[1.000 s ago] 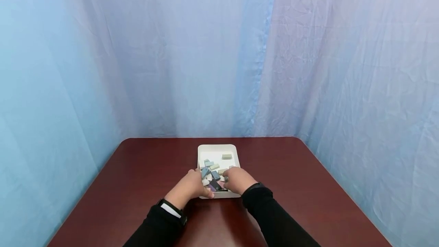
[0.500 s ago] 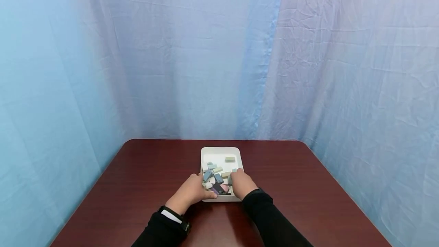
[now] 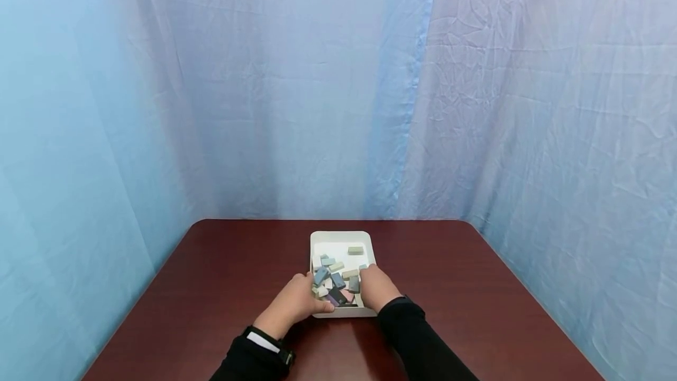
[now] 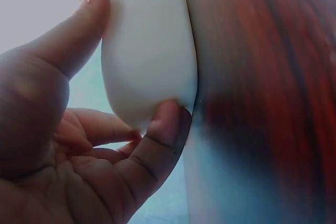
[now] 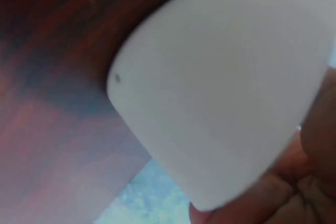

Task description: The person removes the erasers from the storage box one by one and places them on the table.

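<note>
No readable text, labels, brands, numbers or signs are seen in any view: none on the white tray point(image 3: 341, 239), the small blocks point(image 3: 332, 275) in it, the table point(image 3: 222, 275) or the blue curtain point(image 3: 264, 87).

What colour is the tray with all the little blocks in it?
The tray is white. The head view shows it best, with both hands at its near end.

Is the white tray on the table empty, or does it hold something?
Not empty. The white tray holds small blocks in blue, beige, pink and dark colours, piled mostly in its near half.
</note>
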`<move>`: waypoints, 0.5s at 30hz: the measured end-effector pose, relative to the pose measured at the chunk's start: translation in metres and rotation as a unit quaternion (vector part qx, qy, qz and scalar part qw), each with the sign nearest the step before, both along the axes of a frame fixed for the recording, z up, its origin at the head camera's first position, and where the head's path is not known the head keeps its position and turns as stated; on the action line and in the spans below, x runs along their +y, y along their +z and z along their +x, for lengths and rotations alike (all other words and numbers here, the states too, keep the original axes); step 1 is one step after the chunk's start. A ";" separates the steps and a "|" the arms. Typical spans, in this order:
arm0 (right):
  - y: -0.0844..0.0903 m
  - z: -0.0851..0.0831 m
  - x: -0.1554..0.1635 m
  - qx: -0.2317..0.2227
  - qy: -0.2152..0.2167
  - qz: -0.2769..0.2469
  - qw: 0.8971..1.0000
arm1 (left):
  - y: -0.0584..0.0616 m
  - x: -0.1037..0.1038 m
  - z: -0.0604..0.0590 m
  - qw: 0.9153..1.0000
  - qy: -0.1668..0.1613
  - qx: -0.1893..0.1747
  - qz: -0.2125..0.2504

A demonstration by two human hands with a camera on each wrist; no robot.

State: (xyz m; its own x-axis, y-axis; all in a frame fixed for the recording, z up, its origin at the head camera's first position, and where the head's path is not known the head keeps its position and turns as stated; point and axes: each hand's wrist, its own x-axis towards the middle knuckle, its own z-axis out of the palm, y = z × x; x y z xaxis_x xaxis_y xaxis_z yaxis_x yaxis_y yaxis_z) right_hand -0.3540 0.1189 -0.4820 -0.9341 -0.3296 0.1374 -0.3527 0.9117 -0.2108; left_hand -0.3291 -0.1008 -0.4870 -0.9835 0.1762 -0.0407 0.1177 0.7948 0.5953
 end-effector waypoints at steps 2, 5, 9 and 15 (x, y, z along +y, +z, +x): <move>-0.002 0.000 0.001 -0.023 0.006 -0.017 1.000 | -0.002 -0.002 0.000 1.000 -0.003 -0.007 0.007; -0.007 0.004 0.002 -0.046 0.021 -0.040 0.998 | -0.008 -0.005 0.002 1.000 -0.011 -0.015 0.012; -0.004 0.007 0.006 -0.049 0.034 -0.069 0.996 | -0.014 -0.006 0.004 1.000 -0.017 -0.016 0.012; 0.031 -0.005 0.033 -0.002 -0.003 -0.133 0.991 | -0.003 -0.006 -0.003 0.999 -0.016 -0.018 0.024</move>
State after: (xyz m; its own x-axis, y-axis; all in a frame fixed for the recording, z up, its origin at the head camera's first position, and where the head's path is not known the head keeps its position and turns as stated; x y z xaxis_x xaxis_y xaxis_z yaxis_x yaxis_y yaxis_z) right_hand -0.3587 0.1523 -0.4514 -0.9368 -0.2764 0.2146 -0.3458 0.8257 -0.4458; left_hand -0.3319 -0.1072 -0.4899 -0.9755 0.2094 -0.0668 0.1197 0.7611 0.6374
